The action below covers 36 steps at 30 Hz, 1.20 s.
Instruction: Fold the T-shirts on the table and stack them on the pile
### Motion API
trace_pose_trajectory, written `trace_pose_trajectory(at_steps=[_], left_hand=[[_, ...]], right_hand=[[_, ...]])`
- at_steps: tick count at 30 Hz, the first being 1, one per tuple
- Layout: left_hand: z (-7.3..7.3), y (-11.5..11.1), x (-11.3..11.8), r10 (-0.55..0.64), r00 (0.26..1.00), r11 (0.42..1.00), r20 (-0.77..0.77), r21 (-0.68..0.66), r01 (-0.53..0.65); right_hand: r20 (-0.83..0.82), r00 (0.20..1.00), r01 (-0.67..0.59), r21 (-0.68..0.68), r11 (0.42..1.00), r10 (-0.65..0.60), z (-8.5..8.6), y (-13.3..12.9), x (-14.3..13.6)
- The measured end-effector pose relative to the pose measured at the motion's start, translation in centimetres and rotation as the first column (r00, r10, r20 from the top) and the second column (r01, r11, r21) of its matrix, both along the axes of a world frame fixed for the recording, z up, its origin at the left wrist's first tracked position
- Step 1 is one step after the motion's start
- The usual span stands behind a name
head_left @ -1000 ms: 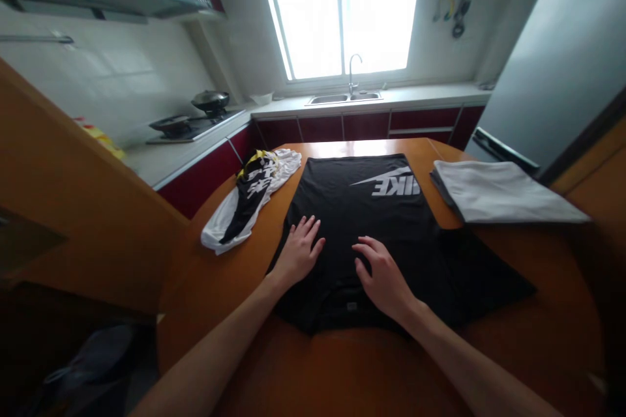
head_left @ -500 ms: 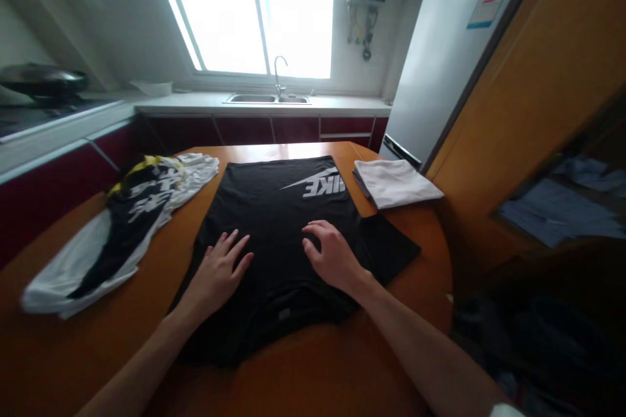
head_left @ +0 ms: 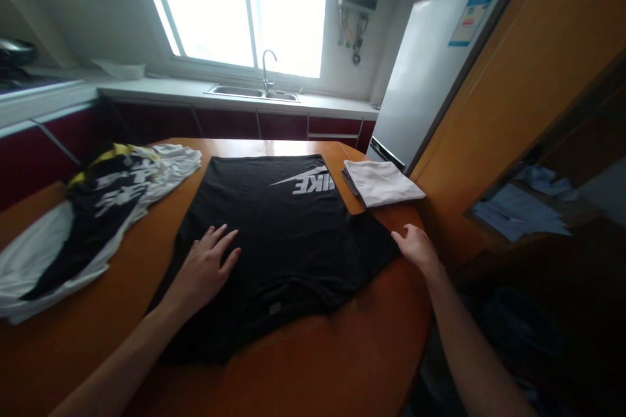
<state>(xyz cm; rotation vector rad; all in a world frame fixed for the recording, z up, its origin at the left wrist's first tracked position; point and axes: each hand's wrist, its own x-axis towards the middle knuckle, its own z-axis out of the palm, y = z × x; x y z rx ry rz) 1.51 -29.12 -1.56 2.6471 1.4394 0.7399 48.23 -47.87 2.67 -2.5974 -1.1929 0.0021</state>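
A black T-shirt (head_left: 264,221) with a white logo lies spread over the wooden table, its neckline toward me. On its left part rests my left hand (head_left: 208,267), palm down with the fingers spread. My right hand (head_left: 415,245) is at the end of the sleeve on the right, thumb and fingers closed on the sleeve's edge. The sleeve lies stretched out toward the table's right side.
A crumpled white, black and yellow garment (head_left: 112,202) covers the table's left side. Folded clothes (head_left: 381,182), white on top, sit at the far right. Beyond the wooden table (head_left: 313,365) are a sink (head_left: 244,91) and a fridge (head_left: 415,78).
My right hand has moved right from above the middle of the T-shirt to the sleeve end and closed there. My left hand stays on the T-shirt. The view has turned slightly right.
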Motion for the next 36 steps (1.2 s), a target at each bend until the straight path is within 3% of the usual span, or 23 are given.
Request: trace_pose_trajectory(at_steps=[4, 8, 13, 17, 19, 21, 23, 24, 30, 36], left_hand=[[0.0, -0.1, 0.1, 0.000, 1.000, 1.000, 0.003, -0.019, 0.000], [-0.2, 0.1, 0.0, -0.007, 1.000, 1.000, 0.010, -0.021, 0.007], [-0.5, 0.1, 0.1, -0.026, 0.999, 0.999, 0.045, -0.023, 0.027], [-0.4, 0.1, 0.1, -0.040, 0.997, 0.999, 0.061, -0.024, 0.041], [-0.3, 0.0, 0.1, -0.043, 0.997, 0.999, 0.065, -0.021, 0.045], [-0.1, -0.1, 0.0, -0.044, 0.997, 0.999, 0.068, -0.022, 0.046], [0.2, -0.2, -0.1, -0.046, 0.996, 0.998, 0.071, -0.029, 0.048], [0.3, -0.3, -0.1, -0.046, 0.996, 0.998, 0.073, -0.033, 0.049], [1.3, -1.0, 0.3, -0.064, 0.990, 0.997, 0.124, -0.030, 0.068], [2.6, -1.8, 0.6, -0.145, 0.978, 0.989, 0.149, -0.012, 0.149]], right_hand=[[-0.061, 0.998, -0.006, -0.052, 0.999, 0.002, -0.9, -0.4, -0.4], [-0.129, 0.991, -0.029, 0.030, 0.999, 0.033, -0.1, 0.1, -0.6], [-0.155, 0.982, -0.060, 0.307, 0.950, 0.112, 3.6, 2.0, -1.5], [-0.178, 0.940, -0.174, 0.483, 0.858, 0.291, 7.0, 4.4, -5.6], [-0.266, 0.850, -0.271, 0.518, 0.811, 0.454, 8.0, 5.5, -8.2], [-0.425, 0.675, -0.371, 0.512, 0.775, 0.604, 8.5, 6.5, -10.3], [-0.515, 0.546, -0.430, 0.505, 0.748, 0.661, 8.5, 7.5, -11.2], [-0.506, 0.543, -0.438, 0.511, 0.740, 0.671, 8.4, 8.2, -11.2], [-0.319, 0.722, -0.387, 0.549, 0.741, 0.614, 7.1, 12.4, -7.3], [-0.245, 0.751, -0.367, 0.616, 0.697, 0.613, 4.2, 13.4, -5.9]])
